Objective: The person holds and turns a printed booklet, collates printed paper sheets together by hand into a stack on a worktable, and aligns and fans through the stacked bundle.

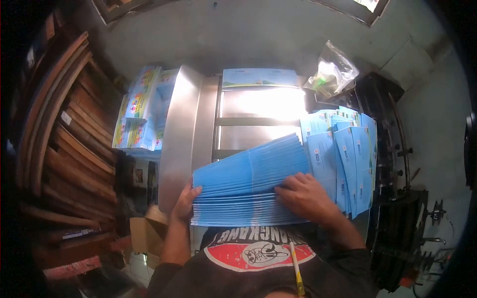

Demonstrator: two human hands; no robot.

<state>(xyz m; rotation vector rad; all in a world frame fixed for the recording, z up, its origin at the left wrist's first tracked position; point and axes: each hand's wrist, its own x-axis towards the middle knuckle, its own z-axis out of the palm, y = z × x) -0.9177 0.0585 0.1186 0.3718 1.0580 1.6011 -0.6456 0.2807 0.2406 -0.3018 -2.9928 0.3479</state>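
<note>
A wide stack of blue printed sheets (248, 174), fanned out in many overlapping edges, lies in front of my body. My left hand (186, 201) grips its left edge, thumb on top and the other fingers underneath. On the right part of the stack rests my right hand (305, 196), its fingers curled and pressed against the sheet edges. Right beside the stack, more light-blue leaflets (320, 151) lie in loose overlapping piles.
Printed leaflets (141, 99) are piled at the left, beside a metal panel (181, 144). Blue sheets (261, 78) lie at the back. A clear plastic bag (333, 77) is at back right. Wooden frames (74, 119) lean far left, near a cardboard box (144, 233).
</note>
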